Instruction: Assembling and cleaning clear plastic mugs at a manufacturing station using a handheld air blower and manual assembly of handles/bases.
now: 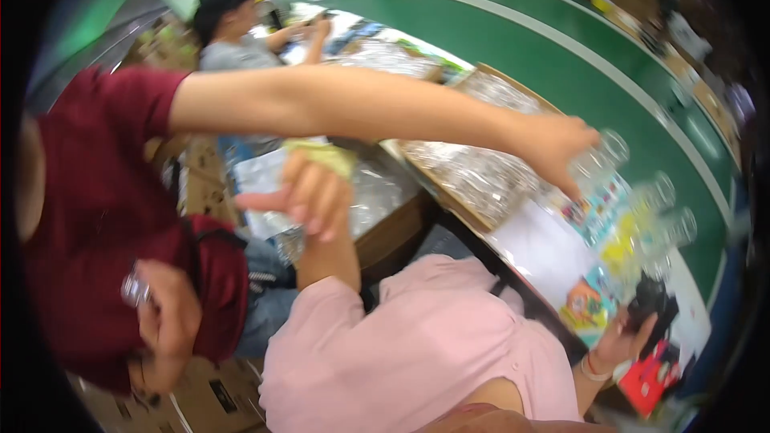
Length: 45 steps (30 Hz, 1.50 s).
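My left hand (309, 196) hangs in the air, thumb stretched out and fingers loosely bent, with nothing visible in it. Just behind it lies something yellow (333, 159). At the lower right, my right hand (616, 346) is around a dark black object (650, 303), whose kind is blurred. Beyond that object several clear jars or bottles (654, 192) stand on the table, over colourful printed sheets (589, 305). A co-worker in a maroon shirt (104, 216) reaches across in front of me, their hand (561, 152) gripping a clear glass vessel (605, 152).
Clear wrapped items fill a cardboard tray (485, 220) on the table. White paper (533, 244) lies beside it. The co-worker's other hand (168, 313) holds a small clear item (135, 289). Another person (233, 40) works farther back, along a green conveyor belt (513, 40). Boxes (204, 401) stand below.
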{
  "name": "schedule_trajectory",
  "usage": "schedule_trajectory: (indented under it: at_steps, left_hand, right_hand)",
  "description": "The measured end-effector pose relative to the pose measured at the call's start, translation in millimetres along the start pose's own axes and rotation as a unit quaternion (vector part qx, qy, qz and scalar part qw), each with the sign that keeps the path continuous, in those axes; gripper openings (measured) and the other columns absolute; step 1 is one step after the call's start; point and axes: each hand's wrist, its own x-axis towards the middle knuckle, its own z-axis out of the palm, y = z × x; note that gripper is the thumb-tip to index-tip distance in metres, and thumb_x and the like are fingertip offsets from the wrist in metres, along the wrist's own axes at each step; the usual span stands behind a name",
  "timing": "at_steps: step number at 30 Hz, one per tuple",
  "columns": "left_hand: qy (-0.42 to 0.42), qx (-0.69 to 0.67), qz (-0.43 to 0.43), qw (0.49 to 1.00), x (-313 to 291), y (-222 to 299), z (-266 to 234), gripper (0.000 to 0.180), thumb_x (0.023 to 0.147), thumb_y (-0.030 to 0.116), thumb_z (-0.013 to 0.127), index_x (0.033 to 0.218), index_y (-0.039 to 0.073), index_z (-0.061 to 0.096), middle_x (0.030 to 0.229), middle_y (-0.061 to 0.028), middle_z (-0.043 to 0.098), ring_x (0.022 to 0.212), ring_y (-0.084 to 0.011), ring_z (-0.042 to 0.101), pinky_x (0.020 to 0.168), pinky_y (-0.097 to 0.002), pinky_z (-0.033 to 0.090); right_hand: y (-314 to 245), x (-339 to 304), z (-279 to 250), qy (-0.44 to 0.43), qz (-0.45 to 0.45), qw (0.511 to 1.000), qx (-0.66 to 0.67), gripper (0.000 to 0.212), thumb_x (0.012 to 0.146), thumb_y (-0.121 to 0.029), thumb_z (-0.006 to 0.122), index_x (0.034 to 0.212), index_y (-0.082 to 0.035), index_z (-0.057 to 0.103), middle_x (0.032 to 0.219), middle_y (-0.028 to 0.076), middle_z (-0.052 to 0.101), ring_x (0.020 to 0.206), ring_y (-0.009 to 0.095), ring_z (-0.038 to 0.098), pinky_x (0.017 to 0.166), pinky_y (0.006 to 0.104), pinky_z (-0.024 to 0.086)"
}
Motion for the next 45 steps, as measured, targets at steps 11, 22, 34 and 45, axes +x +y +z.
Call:
schedule_trajectory:
  at_steps: [11, 22, 34, 45]
  left_hand:
    - [0.020, -0.005, -0.024, 1.000, 10, 11, -2, 0.053, 0.067, 0.029, 0.072, 0.105, -0.003, 0.053, 0.095, -0.0184, 0.060, 0.090, -0.0286, 0.058, 0.078, -0.0340, 0.046]
    - [0.214, -0.677, 0.400, 0.580, -192, 41, -28, 0.048, 0.070, 0.037, 0.074, 0.094, 0.005, 0.048, 0.088, -0.0112, 0.059, 0.076, -0.0244, 0.060, 0.063, -0.0369, 0.054]
    - [0.262, -0.679, 0.385, 0.568, -197, 41, -23, 0.063, 0.063, 0.060, 0.068, 0.093, 0.009, 0.045, 0.089, -0.0066, 0.053, 0.082, -0.0223, 0.054, 0.072, -0.0353, 0.049]
    - [0.270, -0.649, 0.399, 0.588, -211, 39, -25, 0.066, 0.062, 0.065, 0.064, 0.094, 0.010, 0.045, 0.090, -0.0057, 0.051, 0.084, -0.0211, 0.052, 0.073, -0.0364, 0.049]
  right_hand:
    - [-23, -2, 3, -0.239, 0.047, 0.955, 0.171, 0.037, 0.089, -0.018, 0.048, 0.121, 0.001, 0.043, 0.121, 0.013, 0.050, 0.108, 0.023, 0.049, 0.088, 0.0339, 0.041]
    - [-11, 3, -19, -0.226, 0.059, 0.954, 0.189, 0.036, 0.090, -0.020, 0.046, 0.119, 0.002, 0.048, 0.121, 0.013, 0.052, 0.112, 0.022, 0.048, 0.093, 0.0340, 0.037]
    - [16, 41, -80, -0.198, -0.252, 0.908, -0.268, 0.045, 0.085, 0.004, 0.047, 0.128, -0.005, 0.039, 0.073, 0.004, 0.044, 0.062, 0.012, 0.037, 0.056, 0.0195, 0.029]
    - [-11, 45, -35, -0.121, -0.415, 0.796, -0.423, 0.031, 0.083, -0.028, 0.056, 0.104, -0.006, 0.048, 0.076, 0.007, 0.051, 0.059, 0.015, 0.045, 0.053, 0.0258, 0.037]
